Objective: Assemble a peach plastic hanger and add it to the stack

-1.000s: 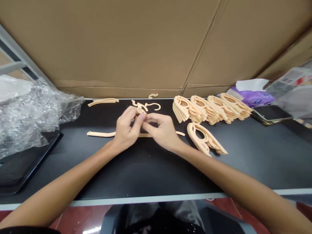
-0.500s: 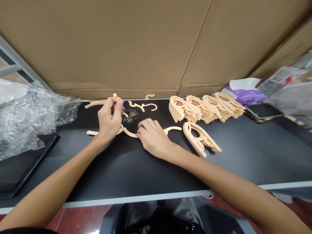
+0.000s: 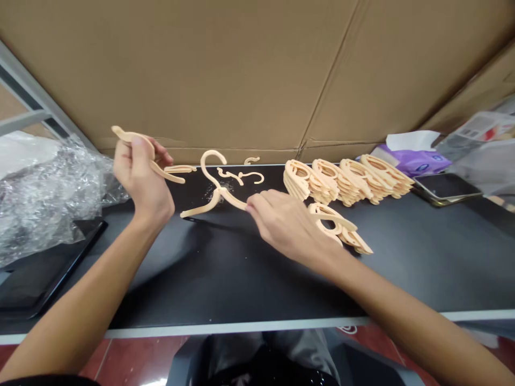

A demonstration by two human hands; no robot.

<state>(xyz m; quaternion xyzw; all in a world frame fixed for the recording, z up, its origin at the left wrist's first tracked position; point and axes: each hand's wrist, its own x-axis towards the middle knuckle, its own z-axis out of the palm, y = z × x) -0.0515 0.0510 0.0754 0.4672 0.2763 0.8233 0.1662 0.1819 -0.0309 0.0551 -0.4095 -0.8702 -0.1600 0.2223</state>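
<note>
A cream plastic hanger (image 3: 233,199) is gripped by one arm in my right hand (image 3: 279,222), its hook standing up and its other arm stretching left over the black table. My left hand (image 3: 140,174), lifted at the left, pinches a loose curved hanger arm (image 3: 172,176) that sticks out past both sides of the fingers. Behind the left hand lie several slim hanger arms (image 3: 183,169). Beyond the held hanger are loose hook-shaped pieces (image 3: 237,176) and a small curved piece (image 3: 252,160). Folded hangers (image 3: 364,245) rest just right of my right hand, which partly hides them.
Stacks of folded hangers (image 3: 298,188) line the back right. Past them sit a purple tissue pack (image 3: 422,162), a phone (image 3: 446,185) and clear plastic boxes (image 3: 470,139). Bubble wrap (image 3: 52,187) covers part of a dark tablet-like panel (image 3: 52,273) at left. Cardboard (image 3: 201,69) walls the back.
My left hand has risen and moved left with the curved arm. The right hand has shifted right and raised the hanger from the table, so its hook now stands up.
</note>
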